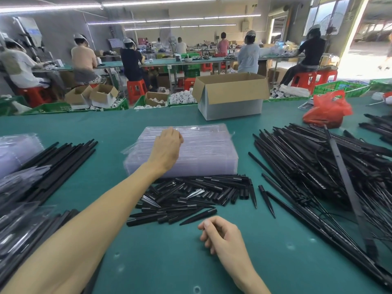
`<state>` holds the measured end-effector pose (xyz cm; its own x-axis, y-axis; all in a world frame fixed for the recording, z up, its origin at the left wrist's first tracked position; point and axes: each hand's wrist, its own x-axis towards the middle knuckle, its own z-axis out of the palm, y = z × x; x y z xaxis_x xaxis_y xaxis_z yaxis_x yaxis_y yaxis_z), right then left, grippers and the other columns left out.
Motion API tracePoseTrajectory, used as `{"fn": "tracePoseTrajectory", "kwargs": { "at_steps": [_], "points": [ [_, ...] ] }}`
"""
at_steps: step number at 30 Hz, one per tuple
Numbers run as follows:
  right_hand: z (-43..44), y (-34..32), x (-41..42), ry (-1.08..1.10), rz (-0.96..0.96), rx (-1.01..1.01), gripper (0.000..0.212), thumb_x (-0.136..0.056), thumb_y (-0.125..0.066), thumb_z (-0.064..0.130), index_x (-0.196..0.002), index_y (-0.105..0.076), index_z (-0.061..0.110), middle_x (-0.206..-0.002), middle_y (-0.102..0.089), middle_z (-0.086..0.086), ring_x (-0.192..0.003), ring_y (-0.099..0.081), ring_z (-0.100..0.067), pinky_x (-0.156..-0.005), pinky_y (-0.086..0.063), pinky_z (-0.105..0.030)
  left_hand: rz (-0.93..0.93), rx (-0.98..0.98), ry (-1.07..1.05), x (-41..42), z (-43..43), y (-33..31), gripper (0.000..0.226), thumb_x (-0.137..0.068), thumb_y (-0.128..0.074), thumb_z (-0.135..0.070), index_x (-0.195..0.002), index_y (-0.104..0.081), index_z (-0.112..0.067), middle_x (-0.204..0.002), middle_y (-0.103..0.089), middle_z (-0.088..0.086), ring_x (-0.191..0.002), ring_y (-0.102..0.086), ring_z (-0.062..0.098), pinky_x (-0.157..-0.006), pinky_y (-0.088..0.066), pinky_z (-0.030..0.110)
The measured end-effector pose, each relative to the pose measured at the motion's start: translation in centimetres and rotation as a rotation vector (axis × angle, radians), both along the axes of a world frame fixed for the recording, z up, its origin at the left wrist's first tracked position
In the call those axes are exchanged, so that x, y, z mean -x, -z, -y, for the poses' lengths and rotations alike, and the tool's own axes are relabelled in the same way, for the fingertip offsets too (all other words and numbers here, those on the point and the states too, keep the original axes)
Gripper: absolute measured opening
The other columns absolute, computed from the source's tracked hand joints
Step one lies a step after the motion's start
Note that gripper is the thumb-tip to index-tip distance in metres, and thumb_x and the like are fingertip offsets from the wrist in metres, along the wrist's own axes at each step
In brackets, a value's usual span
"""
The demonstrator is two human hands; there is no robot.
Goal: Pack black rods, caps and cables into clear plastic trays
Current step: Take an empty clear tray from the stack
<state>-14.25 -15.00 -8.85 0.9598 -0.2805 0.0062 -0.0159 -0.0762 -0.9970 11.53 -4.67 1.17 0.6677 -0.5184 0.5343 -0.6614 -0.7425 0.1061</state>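
A stack of clear plastic trays (203, 151) stands in the middle of the green table. My left hand (167, 149) reaches far forward and rests on top of the stack, its fingers curled over the far left part; whether it grips a tray I cannot tell. In front of the stack lies a heap of short black pointed caps (191, 198). My right hand (222, 234) hovers low near the table's front, fingers loosely curled, holding nothing. A big pile of long black rods with thin cables (322, 166) covers the right side.
More black rods (63, 160) and filled clear trays (19, 225) lie at the left. An open cardboard box (231, 96) stands behind the stack, a red plastic bag (328, 111) to its right. People sit at benches beyond the table.
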Motion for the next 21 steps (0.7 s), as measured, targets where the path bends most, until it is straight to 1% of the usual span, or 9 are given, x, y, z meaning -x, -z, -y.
{"fn": "tracePoseTrajectory", "kwargs": {
  "at_steps": [1, 3, 7, 10, 13, 15, 17, 19, 21],
  "points": [
    [0.0, 0.0, 0.0, 0.001, -0.001, 0.003, 0.024, -0.101, -0.057, 0.020, -0.081, -0.071, 0.021, -0.071, -0.070, -0.005, -0.060, -0.058, -0.010, -0.053, -0.046, -0.025, 0.005, 0.015, -0.016, -0.1, 0.1, -0.4, 0.014, -0.105, -0.044, -0.009, -0.100, -0.056, -0.005, -0.102, -0.054, 0.011, -0.093, -0.048, 0.029, -0.080, -0.043, 0.044],
    [-0.1, 0.0, 0.0, 0.001, -0.004, 0.007, 0.024, -0.101, -0.057, 0.021, -0.081, -0.071, 0.021, -0.071, -0.070, -0.005, -0.060, -0.058, -0.010, -0.053, -0.046, -0.025, 0.022, -0.050, -0.035, 0.0, 0.3, -0.6, 0.013, -0.104, -0.041, -0.004, -0.102, -0.054, -0.005, -0.104, -0.052, 0.011, -0.091, -0.047, 0.029, -0.079, -0.042, 0.042],
    [-0.1, -0.1, 0.0, -0.002, -0.010, 0.010, 0.024, -0.101, -0.057, 0.021, -0.082, -0.071, 0.021, -0.071, -0.070, -0.004, -0.060, -0.058, -0.010, -0.052, -0.046, -0.025, -0.007, -0.140, -0.090, 0.8, 0.8, 0.3, 0.015, -0.093, -0.041, 0.002, -0.105, -0.049, -0.004, -0.099, -0.046, 0.010, -0.090, -0.044, 0.031, -0.072, -0.029, 0.035],
    [-0.1, -0.1, 0.1, -0.003, -0.008, 0.012, 0.024, -0.101, -0.057, 0.020, -0.082, -0.071, 0.021, -0.071, -0.069, -0.004, -0.059, -0.058, -0.010, -0.052, -0.046, -0.024, -0.006, -0.177, -0.071, 0.9, 0.9, 1.2, 0.020, -0.089, -0.043, 0.000, -0.108, -0.048, -0.004, -0.100, -0.048, 0.010, -0.091, -0.044, 0.031, -0.074, -0.034, 0.038],
    [-0.1, -0.1, 0.1, -0.006, -0.009, 0.019, 0.023, -0.101, -0.057, 0.021, -0.082, -0.071, 0.021, -0.071, -0.070, -0.003, -0.060, -0.058, -0.009, -0.053, -0.046, -0.025, 0.141, -0.268, -0.057, 0.7, 0.8, 2.0, 0.039, -0.086, -0.042, 0.008, -0.123, -0.048, -0.005, -0.113, -0.051, 0.010, -0.099, -0.048, 0.028, -0.079, -0.041, 0.037],
    [-0.2, -0.1, 0.1, -0.008, -0.011, 0.025, 0.023, -0.101, -0.057, 0.022, -0.082, -0.071, 0.022, -0.071, -0.070, -0.003, -0.060, -0.058, -0.009, -0.053, -0.046, -0.025, 0.233, -0.321, -0.057, 0.5, 0.6, 2.4, 0.048, -0.082, -0.042, 0.014, -0.126, -0.048, -0.004, -0.113, -0.053, 0.011, -0.098, -0.051, 0.028, -0.082, -0.042, 0.037],
    [-0.2, -0.1, 0.1, -0.007, -0.010, 0.023, 0.023, -0.101, -0.057, 0.022, -0.082, -0.071, 0.022, -0.071, -0.070, -0.003, -0.060, -0.058, -0.009, -0.052, -0.046, -0.025, 0.324, -0.368, -0.048, 0.1, 0.5, 2.2, 0.044, -0.086, -0.032, 0.011, -0.121, -0.054, -0.002, -0.105, -0.058, 0.013, -0.091, -0.054, 0.030, -0.086, -0.044, 0.039],
    [-0.1, 0.0, 0.1, -0.008, -0.008, 0.027, 0.024, -0.101, -0.057, 0.022, -0.082, -0.071, 0.024, -0.071, -0.070, -0.003, -0.059, -0.058, -0.009, -0.052, -0.046, -0.025, 0.397, -0.392, -0.010, -0.4, 0.1, 1.9, 0.049, -0.086, -0.019, 0.008, -0.113, -0.059, -0.002, -0.095, -0.061, 0.013, -0.082, -0.056, 0.031, -0.080, -0.046, 0.040],
    [-0.1, 0.0, 0.0, -0.009, -0.006, 0.036, 0.024, -0.101, -0.057, 0.022, -0.082, -0.071, 0.027, -0.071, -0.070, -0.003, -0.060, -0.059, -0.008, -0.052, -0.046, -0.024, 0.425, -0.453, 0.063, -1.1, -0.6, 1.9, 0.047, -0.087, -0.021, 0.008, -0.115, -0.057, -0.004, -0.099, -0.059, 0.013, -0.086, -0.057, 0.030, -0.077, -0.044, 0.039]
  ]
}}
